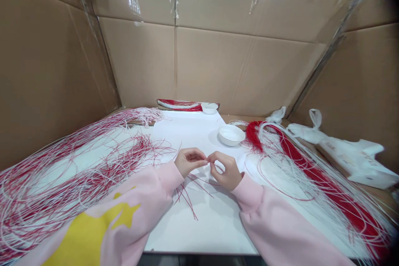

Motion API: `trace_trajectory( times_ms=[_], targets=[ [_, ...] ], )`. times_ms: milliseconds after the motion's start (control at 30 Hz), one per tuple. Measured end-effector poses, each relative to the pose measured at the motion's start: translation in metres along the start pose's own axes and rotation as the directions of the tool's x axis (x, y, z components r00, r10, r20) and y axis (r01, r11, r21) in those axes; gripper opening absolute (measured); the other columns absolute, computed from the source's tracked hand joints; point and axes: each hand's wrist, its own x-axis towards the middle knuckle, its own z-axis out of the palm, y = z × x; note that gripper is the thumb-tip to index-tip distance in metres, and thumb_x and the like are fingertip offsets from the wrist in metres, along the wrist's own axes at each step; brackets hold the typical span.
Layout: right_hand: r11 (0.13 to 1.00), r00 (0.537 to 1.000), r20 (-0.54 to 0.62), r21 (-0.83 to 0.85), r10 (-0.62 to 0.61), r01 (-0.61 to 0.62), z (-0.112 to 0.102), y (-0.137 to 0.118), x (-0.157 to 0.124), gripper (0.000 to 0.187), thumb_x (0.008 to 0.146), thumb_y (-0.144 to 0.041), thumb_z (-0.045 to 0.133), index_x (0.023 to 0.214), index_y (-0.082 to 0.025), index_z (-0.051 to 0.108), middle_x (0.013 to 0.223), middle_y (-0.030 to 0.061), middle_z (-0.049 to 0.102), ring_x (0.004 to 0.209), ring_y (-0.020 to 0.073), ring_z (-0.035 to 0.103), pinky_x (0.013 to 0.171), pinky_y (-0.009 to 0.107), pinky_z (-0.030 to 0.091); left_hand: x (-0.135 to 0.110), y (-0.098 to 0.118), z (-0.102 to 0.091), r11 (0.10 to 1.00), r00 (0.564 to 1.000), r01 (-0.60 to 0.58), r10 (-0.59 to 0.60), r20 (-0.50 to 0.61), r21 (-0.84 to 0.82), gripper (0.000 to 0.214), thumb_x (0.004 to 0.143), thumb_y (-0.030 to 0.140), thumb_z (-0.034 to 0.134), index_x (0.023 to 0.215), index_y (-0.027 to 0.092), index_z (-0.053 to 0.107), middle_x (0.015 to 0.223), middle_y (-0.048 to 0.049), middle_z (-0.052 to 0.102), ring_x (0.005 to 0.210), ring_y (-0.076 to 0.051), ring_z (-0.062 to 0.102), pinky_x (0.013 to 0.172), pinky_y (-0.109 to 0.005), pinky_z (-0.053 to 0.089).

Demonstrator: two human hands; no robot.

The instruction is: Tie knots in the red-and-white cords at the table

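Note:
Over the middle of the white table, my left hand (191,161) and my right hand (226,170) meet at the fingertips. Both are closed in a pinch on a thin cord, of which only a little shows between the tips. A pale strand curves inside my right hand's fingers. Loose red cord ends (188,200) fan out on the table just below my left hand. To the left lies a large spread of red and white cords (102,176). On the right side, a thick red bundle of cord (314,166) lies with white strands around it.
A white bowl (231,135) stands beyond my right hand. Farther back are a smaller white bowl (209,108) and more red and white cord (179,104). White plastic bags (358,158) lie at the right. Cardboard walls (215,62) enclose the white tabletop (202,232).

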Motion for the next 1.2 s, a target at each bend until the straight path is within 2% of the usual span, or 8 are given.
trace_trajectory(
  times_ms=[300, 633, 1200],
  targets=[
    [1.000, 1.000, 0.004, 0.000, -0.003, 0.003, 0.0008, 0.0008, -0.0014, 0.014, 0.067, -0.004, 0.043, 0.068, -0.018, 0.046, 0.069, 0.0014, 0.054, 0.064, 0.0126, 0.052, 0.061, 0.025, 0.041, -0.0005, -0.0024, -0.0015, 1.000, 0.999, -0.001, 0.001, 0.039, 0.018, 0.014, 0.054, 0.016, 0.071, 0.061, 0.012, 0.060, 0.062, -0.0007, 0.058, 0.060, -0.009, 0.054, 0.061, -0.020, 0.043],
    [1.000, 1.000, 0.003, -0.004, -0.008, 0.008, 0.0014, 0.0028, -0.0016, 0.014, 0.067, -0.004, 0.043, 0.068, -0.018, 0.046, 0.067, 0.0011, 0.053, 0.062, 0.0120, 0.051, 0.060, 0.025, 0.041, 0.0000, -0.0007, 0.0000, 0.999, 1.000, 0.013, -0.013, -0.004, 0.038, 0.022, 0.050, 0.023, 0.073, 0.059, 0.010, 0.057, 0.060, -0.0001, 0.056, 0.059, -0.010, 0.052, 0.059, -0.022, 0.042],
    [1.000, 1.000, -0.010, -0.004, -0.007, 0.007, 0.0011, 0.0028, -0.0019, 0.014, 0.067, -0.004, 0.043, 0.067, -0.017, 0.046, 0.066, 0.0009, 0.053, 0.062, 0.0117, 0.051, 0.060, 0.024, 0.041, 0.0002, -0.0031, -0.0014, 0.997, 1.000, -0.005, 0.004, 0.015, 0.076, 0.022, 0.052, 0.023, 0.072, 0.060, 0.010, 0.056, 0.060, 0.0002, 0.055, 0.058, -0.008, 0.051, 0.058, -0.020, 0.040]
  ],
)
